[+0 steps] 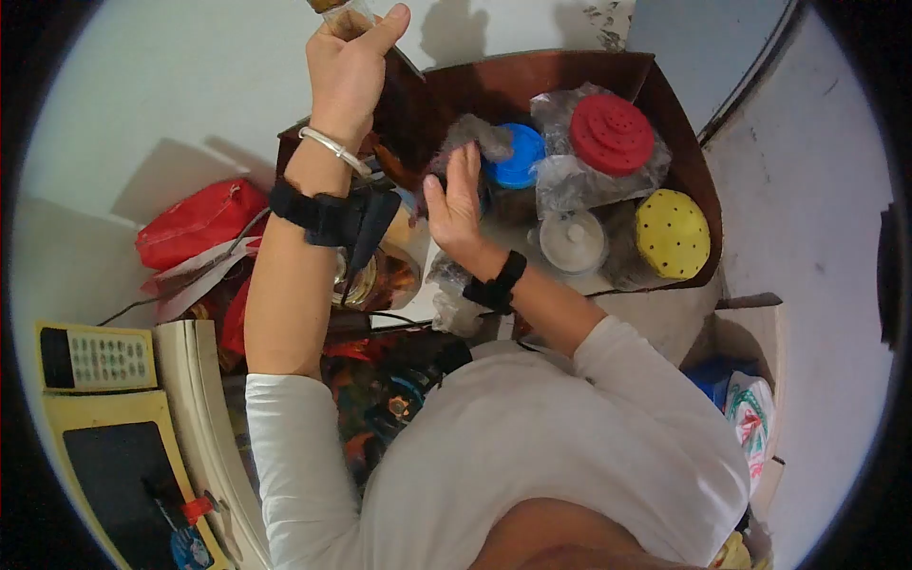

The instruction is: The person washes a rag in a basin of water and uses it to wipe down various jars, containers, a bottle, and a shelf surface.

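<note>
High on the left, my left hand (350,81) is wrapped round the neck of a large dark glass bottle (404,119). The bottle slants down to the right, with dark brown contents. My right hand (456,204) is beside the bottle's lower side, thumb up and fingers fairly straight. A grey-brown rag (480,138) shows behind and between its fingers, held toward the glass. Whether the rag touches the bottle is hard to see. Just right of the rag is a blue lid (516,155).
A brown-edged cabinet top (684,104) carries a red lid (613,133) on plastic wrap, a yellow perforated lid (673,235) and a clear lidded jar (573,242). A glass jar (385,275) stands under my left forearm. A red bag (202,223) and microwave (114,456) are left.
</note>
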`<move>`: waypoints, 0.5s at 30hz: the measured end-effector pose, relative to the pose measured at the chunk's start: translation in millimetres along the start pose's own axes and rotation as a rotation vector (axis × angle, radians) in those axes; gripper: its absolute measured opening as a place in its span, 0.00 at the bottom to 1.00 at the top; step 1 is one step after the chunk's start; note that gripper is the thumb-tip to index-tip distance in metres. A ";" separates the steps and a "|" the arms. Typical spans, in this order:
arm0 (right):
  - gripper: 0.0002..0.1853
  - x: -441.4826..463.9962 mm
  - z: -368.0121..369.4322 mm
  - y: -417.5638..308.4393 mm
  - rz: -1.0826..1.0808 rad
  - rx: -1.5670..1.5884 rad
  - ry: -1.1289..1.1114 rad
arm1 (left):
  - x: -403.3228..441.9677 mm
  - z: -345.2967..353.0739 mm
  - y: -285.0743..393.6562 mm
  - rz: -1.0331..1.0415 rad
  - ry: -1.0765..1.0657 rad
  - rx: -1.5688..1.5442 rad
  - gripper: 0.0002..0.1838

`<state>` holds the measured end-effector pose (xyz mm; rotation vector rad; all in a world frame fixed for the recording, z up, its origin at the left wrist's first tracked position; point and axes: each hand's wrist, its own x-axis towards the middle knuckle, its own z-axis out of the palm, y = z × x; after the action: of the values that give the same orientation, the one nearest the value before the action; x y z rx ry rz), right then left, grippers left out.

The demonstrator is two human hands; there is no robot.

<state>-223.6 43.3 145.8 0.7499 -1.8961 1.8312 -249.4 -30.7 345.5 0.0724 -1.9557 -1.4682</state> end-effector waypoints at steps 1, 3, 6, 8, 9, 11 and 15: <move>0.26 10.2 -2.9 -6.6 -0.065 -0.061 -0.047 | 0.9 0.4 -1.9 -0.002 -0.001 -0.003 0.12; 0.27 51.2 -15.4 -36.9 -0.198 -0.027 -0.181 | 3.9 1.7 -8.5 0.033 0.079 -0.005 0.12; 0.26 106.8 -11.4 -58.6 -0.412 -0.108 -0.091 | 9.5 -6.5 -14.7 0.022 0.094 -0.076 0.11; 0.27 128.4 -7.1 -55.0 -0.328 0.097 -0.174 | 9.7 -7.9 -13.8 -0.010 0.062 -0.159 0.11; 0.25 133.8 -10.4 -53.3 -0.228 0.149 -0.240 | 11.2 -10.2 -16.3 0.019 0.044 -0.121 0.11; 0.23 142.0 -13.9 -32.2 0.244 0.250 -0.471 | 11.8 -14.9 -16.1 0.093 -0.060 -0.036 0.12; 0.26 106.6 -11.3 23.9 0.560 0.369 -0.343 | 12.2 -18.3 -17.1 0.127 -0.057 0.045 0.13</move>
<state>-322.3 43.6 194.1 0.7327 -2.1656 2.5901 -254.6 -57.2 338.9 -0.0732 -2.0001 -1.3580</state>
